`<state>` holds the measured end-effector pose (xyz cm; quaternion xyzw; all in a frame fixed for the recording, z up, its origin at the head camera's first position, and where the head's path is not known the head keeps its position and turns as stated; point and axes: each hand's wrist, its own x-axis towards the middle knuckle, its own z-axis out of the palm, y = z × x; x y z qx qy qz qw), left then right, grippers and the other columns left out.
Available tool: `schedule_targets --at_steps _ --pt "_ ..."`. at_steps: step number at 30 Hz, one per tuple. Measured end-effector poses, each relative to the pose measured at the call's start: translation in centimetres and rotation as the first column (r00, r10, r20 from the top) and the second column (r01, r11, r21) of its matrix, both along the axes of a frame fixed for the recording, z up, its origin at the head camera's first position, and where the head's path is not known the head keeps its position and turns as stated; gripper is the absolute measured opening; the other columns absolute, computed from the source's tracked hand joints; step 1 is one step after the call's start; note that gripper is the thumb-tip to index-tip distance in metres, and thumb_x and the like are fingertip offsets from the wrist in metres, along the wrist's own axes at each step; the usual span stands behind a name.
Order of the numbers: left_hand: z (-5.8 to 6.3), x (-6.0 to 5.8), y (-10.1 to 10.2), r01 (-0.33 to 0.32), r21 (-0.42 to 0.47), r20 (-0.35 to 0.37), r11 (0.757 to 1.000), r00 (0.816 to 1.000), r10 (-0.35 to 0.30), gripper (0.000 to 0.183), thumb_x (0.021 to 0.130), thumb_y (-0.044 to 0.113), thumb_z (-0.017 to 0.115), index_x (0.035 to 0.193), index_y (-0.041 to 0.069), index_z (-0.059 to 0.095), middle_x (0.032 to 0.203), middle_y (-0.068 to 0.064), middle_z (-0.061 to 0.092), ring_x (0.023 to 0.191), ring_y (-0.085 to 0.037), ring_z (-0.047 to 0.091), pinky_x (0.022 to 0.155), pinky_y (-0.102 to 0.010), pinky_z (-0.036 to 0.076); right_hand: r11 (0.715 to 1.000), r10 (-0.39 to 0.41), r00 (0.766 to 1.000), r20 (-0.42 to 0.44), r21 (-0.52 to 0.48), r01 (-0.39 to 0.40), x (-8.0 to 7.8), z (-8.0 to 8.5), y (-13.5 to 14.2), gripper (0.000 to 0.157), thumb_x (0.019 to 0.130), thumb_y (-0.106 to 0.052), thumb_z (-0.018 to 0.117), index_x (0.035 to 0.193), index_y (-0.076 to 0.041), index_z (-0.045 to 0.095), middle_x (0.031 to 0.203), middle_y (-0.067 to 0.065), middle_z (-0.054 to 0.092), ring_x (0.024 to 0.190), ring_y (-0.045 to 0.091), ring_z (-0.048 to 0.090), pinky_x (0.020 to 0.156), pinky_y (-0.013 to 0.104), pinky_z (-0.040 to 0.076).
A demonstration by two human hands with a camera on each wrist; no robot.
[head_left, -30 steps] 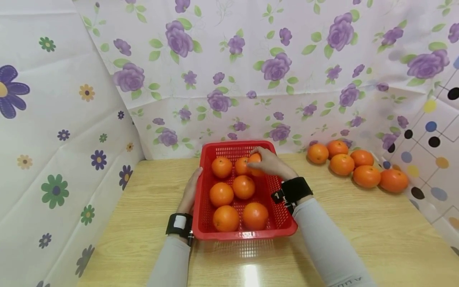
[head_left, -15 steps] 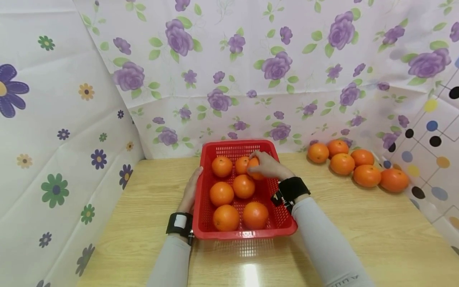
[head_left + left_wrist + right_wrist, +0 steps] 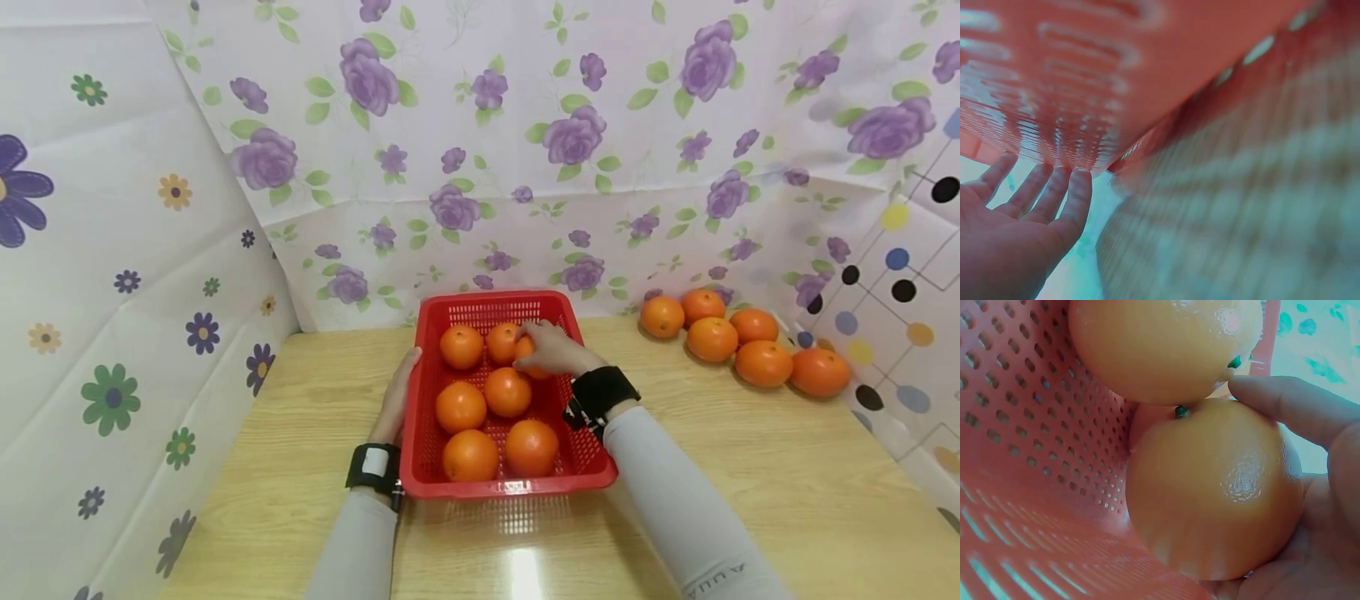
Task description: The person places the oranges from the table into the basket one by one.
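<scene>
A red plastic basket (image 3: 510, 487) with slotted walls stands on the wooden table, several oranges lying inside it. My right hand (image 3: 553, 348) reaches over the right rim and grips an orange (image 3: 1213, 490) near the back right corner, its thumb and fingers round the fruit. In the right wrist view, that orange touches another orange (image 3: 1166, 347) above it and sits close to the slotted wall. At the basket's left side is my left hand (image 3: 393, 396). The left wrist view shows its fingers (image 3: 1079, 194) nearly straight, fingertips against the outer wall.
A group of several oranges (image 3: 763, 364) lies on the table at the back right. Behind the table (image 3: 300, 467) hangs a flowered cloth (image 3: 525, 167), with more patterned cloth at both sides.
My right hand and the orange in it have shifted slightly down and left inside the basket. My left hand stays at the basket's side. The head view has moved a little.
</scene>
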<state>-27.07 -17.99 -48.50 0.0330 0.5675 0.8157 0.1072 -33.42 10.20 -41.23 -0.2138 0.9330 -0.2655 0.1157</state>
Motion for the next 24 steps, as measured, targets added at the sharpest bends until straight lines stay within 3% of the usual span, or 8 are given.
schedule_targets --at_steps 7,13,24 --pt "-0.1 -0.04 -0.07 0.018 0.026 -0.004 1.0 1.0 -0.018 0.067 0.111 0.053 0.037 0.166 0.017 0.027 0.166 -0.012 0.033 0.151 -0.036 0.029 0.117 -0.041 0.04 1.0 -0.009 1.0 0.009 0.019 0.009 0.19 0.17 -0.23 0.045 0.093 -0.024 0.076 0.129 -0.006 0.057 0.127 0.023 0.052 0.117 0.04 0.048 0.101 0.05 0.043" --pt "0.08 0.06 -0.13 0.011 0.012 0.03 1.0 1.0 -0.011 0.066 0.109 0.056 0.04 0.165 0.022 0.031 0.164 -0.01 0.037 0.15 -0.035 0.033 0.115 -0.041 0.042 0.995 0.038 0.999 0.032 0.09 -0.041 0.39 0.32 -0.21 0.045 0.089 -0.019 0.069 0.128 -0.005 0.05 0.122 0.021 0.051 0.114 0.039 0.048 0.101 0.051 0.041" --pt "0.22 0.2 -0.12 0.032 0.037 0.04 0.999 0.999 -0.034 0.066 0.11 0.056 0.038 0.165 0.022 0.029 0.165 -0.011 0.035 0.152 -0.036 0.029 0.117 -0.043 0.04 0.993 0.06 0.994 0.091 0.098 -0.069 0.4 0.22 -0.32 0.046 0.095 -0.021 0.072 0.132 -0.005 0.048 0.129 0.021 0.048 0.118 0.036 0.05 0.106 0.049 0.043"
